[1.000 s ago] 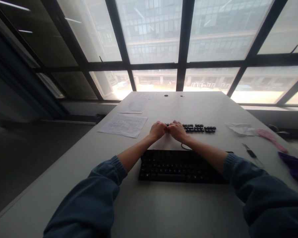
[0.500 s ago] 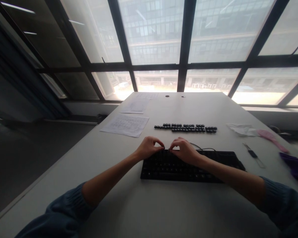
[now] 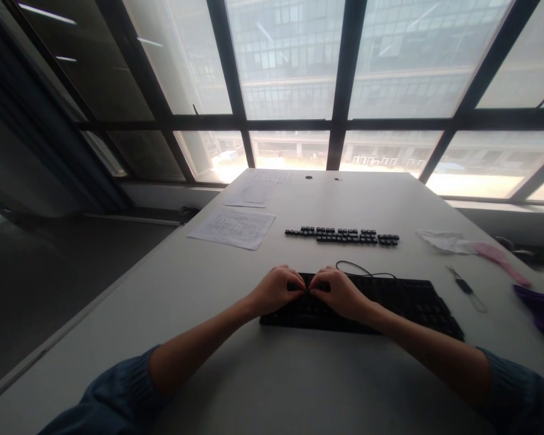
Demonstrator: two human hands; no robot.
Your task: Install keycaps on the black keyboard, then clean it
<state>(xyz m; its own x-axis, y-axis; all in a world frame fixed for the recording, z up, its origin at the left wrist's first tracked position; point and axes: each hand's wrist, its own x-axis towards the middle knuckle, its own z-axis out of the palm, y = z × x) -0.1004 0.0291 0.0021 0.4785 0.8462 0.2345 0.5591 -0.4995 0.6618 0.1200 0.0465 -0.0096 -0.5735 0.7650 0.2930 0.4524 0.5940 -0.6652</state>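
A black keyboard [image 3: 353, 320] lies on the white table, its left part largely covered by my hands. My left hand [image 3: 278, 289] is closed in a pinch above the keyboard's left section, thumb and forefinger together. Close beside it, my right hand [image 3: 338, 292] pinches in the same way, the two sets of fingertips almost meeting over the keys. Whatever the fingertips hold is too small and dark to make out. Behind the keyboard, loose black keycaps [image 3: 344, 235] stand in rows on the table.
Written sheets of paper [image 3: 233, 228] lie at the left. On the right are a keycap puller-like tool with a dark handle [image 3: 465, 285], a white crumpled cloth or tissue [image 3: 444, 240], a pink item [image 3: 501, 263] and a purple cloth [image 3: 539, 311]. A cable [image 3: 356, 264] loops behind the keyboard.
Both hands have moved from the keyboard's back edge down and nearer over its keys, and their fingertips have come closer together. The view has shifted slightly.
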